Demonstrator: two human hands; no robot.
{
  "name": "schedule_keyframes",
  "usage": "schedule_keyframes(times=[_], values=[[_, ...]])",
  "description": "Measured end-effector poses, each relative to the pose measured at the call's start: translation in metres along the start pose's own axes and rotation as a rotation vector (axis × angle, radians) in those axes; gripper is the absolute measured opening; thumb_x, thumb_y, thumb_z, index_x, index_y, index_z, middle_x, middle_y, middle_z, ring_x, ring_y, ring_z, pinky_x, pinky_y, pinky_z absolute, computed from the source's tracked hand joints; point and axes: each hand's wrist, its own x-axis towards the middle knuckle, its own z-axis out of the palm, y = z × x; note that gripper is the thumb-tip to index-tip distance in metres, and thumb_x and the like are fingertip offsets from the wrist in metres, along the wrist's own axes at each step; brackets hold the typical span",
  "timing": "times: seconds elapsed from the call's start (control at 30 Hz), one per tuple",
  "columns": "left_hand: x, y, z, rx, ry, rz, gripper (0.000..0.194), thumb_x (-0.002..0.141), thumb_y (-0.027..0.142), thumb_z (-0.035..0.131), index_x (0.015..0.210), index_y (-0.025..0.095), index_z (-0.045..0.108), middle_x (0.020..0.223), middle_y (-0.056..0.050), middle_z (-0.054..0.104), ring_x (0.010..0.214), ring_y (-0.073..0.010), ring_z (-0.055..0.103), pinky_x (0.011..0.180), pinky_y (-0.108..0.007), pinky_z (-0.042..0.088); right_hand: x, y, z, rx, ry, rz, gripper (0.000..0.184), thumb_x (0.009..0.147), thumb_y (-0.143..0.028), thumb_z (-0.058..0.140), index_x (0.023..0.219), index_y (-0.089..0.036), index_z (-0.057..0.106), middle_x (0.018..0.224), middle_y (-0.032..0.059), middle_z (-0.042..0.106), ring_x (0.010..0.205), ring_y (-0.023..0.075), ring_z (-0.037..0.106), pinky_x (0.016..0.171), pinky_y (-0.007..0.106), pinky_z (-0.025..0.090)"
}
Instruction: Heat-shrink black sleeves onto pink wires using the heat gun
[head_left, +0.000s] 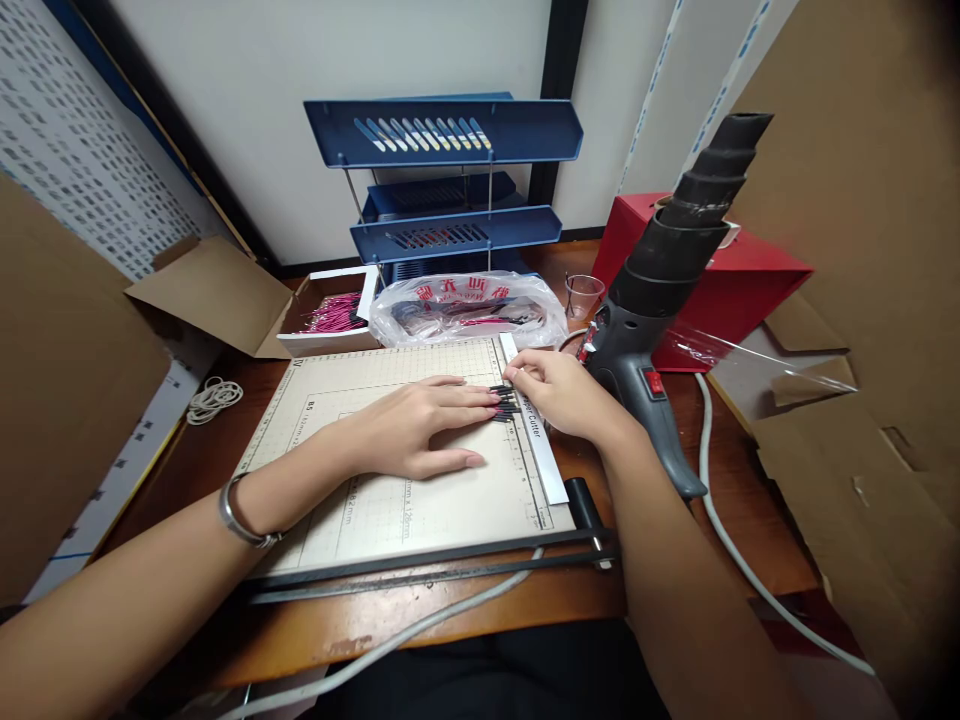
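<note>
Left grip (412,430) flat on paper cutter (450,515), fingers (466,397) on black strands (505,409), right grip (570,393) at white strip (550,470)

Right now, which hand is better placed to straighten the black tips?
Probably the right hand: it bends over the white strip, close beside the black tips. The left hand lies palm down over the board, fingers stretched out.

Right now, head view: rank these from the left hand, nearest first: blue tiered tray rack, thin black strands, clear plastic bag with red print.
1. Thin black strands: at the fingertips of the left hand.
2. Clear plastic bag with red print: beyond the far edge of the cream-topped paper cutter.
3. Blue tiered tray rack: farthest, behind the bag.
</note>
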Motion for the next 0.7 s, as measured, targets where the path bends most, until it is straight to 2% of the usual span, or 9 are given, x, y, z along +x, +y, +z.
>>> schedule_keyframes(times=[0.1, 0.17, 0.3, 0.4, 0.7], values=[[0.002, 0.002, 0.002, 0.010, 0.008, 0.002, 0.053, 0.099, 0.042, 0.064, 0.146, 0.018, 0.060, 0.149, -0.015, 0.059, 0.141, -0.0311, 0.056, 0.122, -0.053, 0.042, 0.000, -0.001, 0.001, 0.003, 0.006, -0.005, 0.023, 0.098, -0.031, 0.051, 0.088, -0.017, 0.066, 0.088, 0.0045, 0.071, 0.080, 0.0172, 0.059, 0.074, 0.030, 0.040], [0.001, 0.000, 0.002, 0.045, 0.055, -0.012, 0.047, 0.101, 0.038, 0.061, 0.143, 0.018, 0.062, 0.148, -0.014, 0.061, 0.140, -0.0307, 0.056, 0.122, -0.053, 0.042, 0.000, 0.000, 0.001, 0.007, 0.005, 0.003, 0.023, 0.097, -0.032, 0.051, 0.090, -0.017, 0.067, 0.087, 0.0044, 0.071, 0.080, 0.0170, 0.059, 0.073, 0.030, 0.039], [-0.002, -0.009, 0.003, 0.096, 0.147, -0.111, 0.043, 0.103, 0.035, 0.057, 0.141, 0.017, 0.064, 0.143, -0.014, 0.065, 0.135, -0.0306, 0.060, 0.116, -0.052, 0.049, 0.000, 0.001, 0.001, 0.013, -0.019, 0.041, 0.026, 0.097, -0.036, 0.052, 0.094, -0.017, 0.069, 0.080, 0.0030, 0.067, 0.071, 0.0156, 0.054, 0.067, 0.029, 0.036], [-0.004, -0.016, 0.004, 0.074, 0.122, -0.157, 0.043, 0.103, 0.038, 0.056, 0.138, 0.015, 0.066, 0.139, -0.016, 0.067, 0.132, -0.0311, 0.062, 0.112, -0.052, 0.052, 0.000, 0.002, 0.002, -0.011, -0.003, 0.032, 0.026, 0.097, -0.035, 0.052, 0.096, -0.017, 0.071, 0.080, 0.0029, 0.066, 0.072, 0.0156, 0.053, 0.068, 0.029, 0.036], [-0.004, -0.019, 0.005, 0.044, 0.108, -0.187, 0.041, 0.104, 0.038, 0.054, 0.139, 0.020, 0.067, 0.137, -0.012, 0.070, 0.131, -0.0295, 0.062, 0.112, -0.051, 0.051, -0.002, -0.001, 0.000, -0.043, -0.014, 0.032, 0.023, 0.091, -0.040, 0.063, 0.095, -0.019, 0.072, 0.068, -0.0016, 0.055, 0.064, 0.0136, 0.046, 0.065, 0.029, 0.033]])
